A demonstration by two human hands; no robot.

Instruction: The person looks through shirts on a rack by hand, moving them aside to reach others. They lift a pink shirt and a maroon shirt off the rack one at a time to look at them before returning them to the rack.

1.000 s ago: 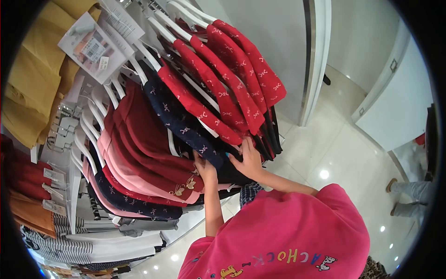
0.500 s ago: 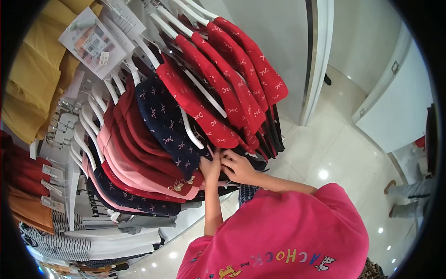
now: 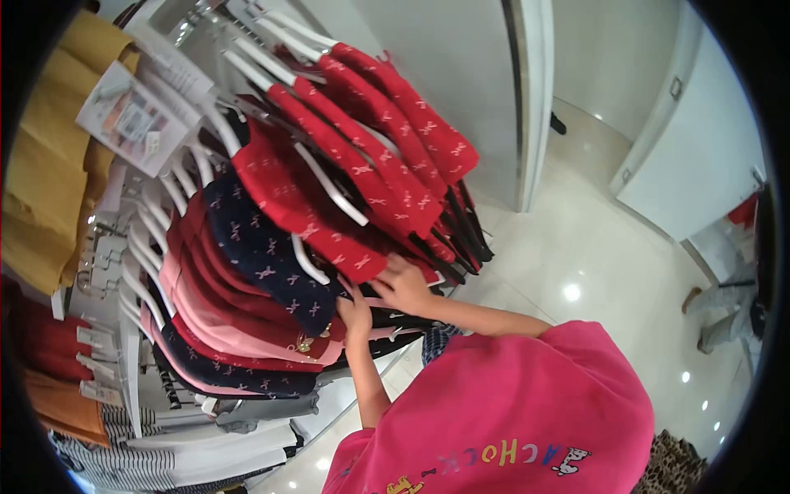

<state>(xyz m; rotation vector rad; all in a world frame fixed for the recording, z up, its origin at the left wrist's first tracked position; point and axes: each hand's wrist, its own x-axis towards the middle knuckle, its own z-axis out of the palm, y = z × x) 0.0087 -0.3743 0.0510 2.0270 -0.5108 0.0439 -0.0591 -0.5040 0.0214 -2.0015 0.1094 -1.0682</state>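
Note:
My left hand is closed at the edge of a navy printed garment, its fingertips partly hidden by the cloth. Just to the right, my right hand has its fingers on the lower end of a red printed garment, apparently gripping it. Both garments hang from white hangers on a packed rack. Inside the red one, a white hanger arm shows, and another hanger end lies against the navy one.
More red printed garments hang behind, and dark red and pink ones in front. A price card dangles at upper left near mustard clothes. A white door and another person's legs are at right.
My right hand has moved up to the red garment's end, and the hands are farther apart. The red and navy garments are spread more. The view has shifted slightly.

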